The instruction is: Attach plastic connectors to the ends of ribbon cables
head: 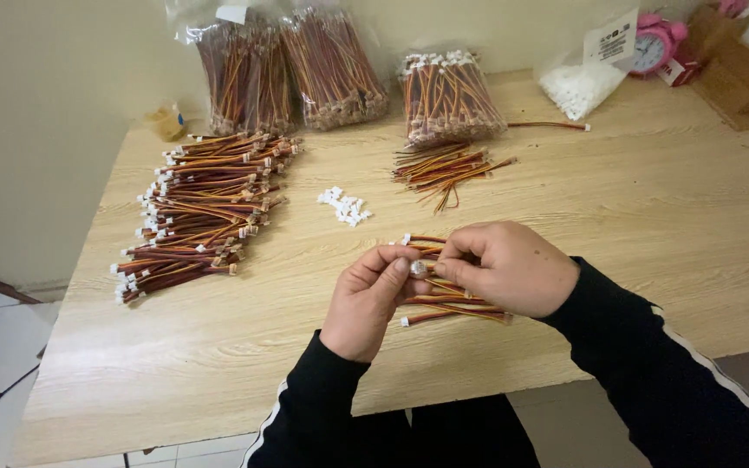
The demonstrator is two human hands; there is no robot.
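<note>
My left hand (367,299) and my right hand (509,267) meet over the front middle of the wooden table (669,225). Between their fingertips they pinch a small white connector (418,268) on the end of a red, yellow and brown wire. Under the hands lies a small bunch of the same short wire leads (448,305), some with white plugs. A little heap of loose white connectors (345,207) sits just beyond my hands.
A large pile of finished leads (201,212) covers the left of the table. A smaller loose bunch (448,169) lies at centre back. Bagged wire bundles (292,74), a bag of white connectors (578,87), a pink alarm clock (654,45) and a cardboard box (739,74) line the far edge.
</note>
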